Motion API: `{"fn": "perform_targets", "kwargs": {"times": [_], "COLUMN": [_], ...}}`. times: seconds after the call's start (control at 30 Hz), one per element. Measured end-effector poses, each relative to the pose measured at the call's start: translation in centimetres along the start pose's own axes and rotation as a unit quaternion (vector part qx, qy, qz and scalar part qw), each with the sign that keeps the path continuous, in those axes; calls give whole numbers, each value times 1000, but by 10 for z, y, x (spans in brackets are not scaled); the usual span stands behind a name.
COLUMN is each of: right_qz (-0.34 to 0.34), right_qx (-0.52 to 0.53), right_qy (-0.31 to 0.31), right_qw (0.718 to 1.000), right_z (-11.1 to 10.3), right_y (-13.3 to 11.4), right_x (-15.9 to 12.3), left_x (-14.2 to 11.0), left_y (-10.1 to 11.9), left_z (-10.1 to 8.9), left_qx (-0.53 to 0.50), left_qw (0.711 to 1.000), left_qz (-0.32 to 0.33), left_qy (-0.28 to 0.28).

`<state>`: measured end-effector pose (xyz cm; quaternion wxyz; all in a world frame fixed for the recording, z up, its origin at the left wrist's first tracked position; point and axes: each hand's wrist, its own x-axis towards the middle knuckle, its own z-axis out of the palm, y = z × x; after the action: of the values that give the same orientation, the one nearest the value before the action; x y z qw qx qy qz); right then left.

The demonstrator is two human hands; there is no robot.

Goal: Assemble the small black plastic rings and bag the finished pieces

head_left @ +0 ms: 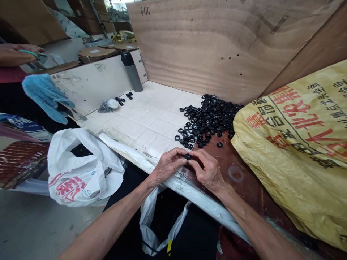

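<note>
Between the fingertips of both hands is a small black plastic ring (187,156), held just above the table's front edge. My left hand (170,164) pinches it from one side with thumb and fingers. From the other side my right hand (206,168) grips it the same way. Just beyond the hands lies a loose pile of similar black rings (210,117), spread over white tiles and a dark red surface. Fine details of the held ring are hidden by the fingers.
A yellow printed sack (295,144) lies along the right. Plywood (217,47) walls the back. A grey bottle (132,74) and a small plastic bag (108,105) stand far left. White bags (84,169) hang at the front edge. Another person's arm (16,54) shows at upper left.
</note>
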<state>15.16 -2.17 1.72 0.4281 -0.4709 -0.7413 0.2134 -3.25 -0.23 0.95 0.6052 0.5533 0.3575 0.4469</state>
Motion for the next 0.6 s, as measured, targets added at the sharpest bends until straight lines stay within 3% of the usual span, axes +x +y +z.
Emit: {"fn": "perform_targets", "kwargs": {"times": [0.07,0.17,0.27,0.33,0.4,0.47,0.53,0.6], "right_qz": [7,104,204,232,228,198,154,112], "right_qx": [14,91,218,263,241,157,47,-42], "right_qy": [-7,-19,-41,-77,-124,-116,-30,46], "right_qw": [1000,990,953,933,935,961,987,992], "right_z": [2,6,7,5,3,1,1,2], "right_y": [-1,-2,-7,-11,-14,-12,-5,7], "right_x": [0,-2,-4,-4,-4,-2,-1,1], "left_x": [0,-2,-10,-20,-34,-48,-57,-54], "left_y": [-1,-4,-5,1,13,28,40,44], "left_z": [0,1,1,-2,-10,-21,-30,-34], "left_qx": [15,118,249,294,318,338,361,371], "left_qw": [1000,988,948,929,928,926,914,915], "left_qz": [15,98,199,223,192,117,60,33], "left_qy": [-5,7,14,9,-32,-120,-173,-155]}}
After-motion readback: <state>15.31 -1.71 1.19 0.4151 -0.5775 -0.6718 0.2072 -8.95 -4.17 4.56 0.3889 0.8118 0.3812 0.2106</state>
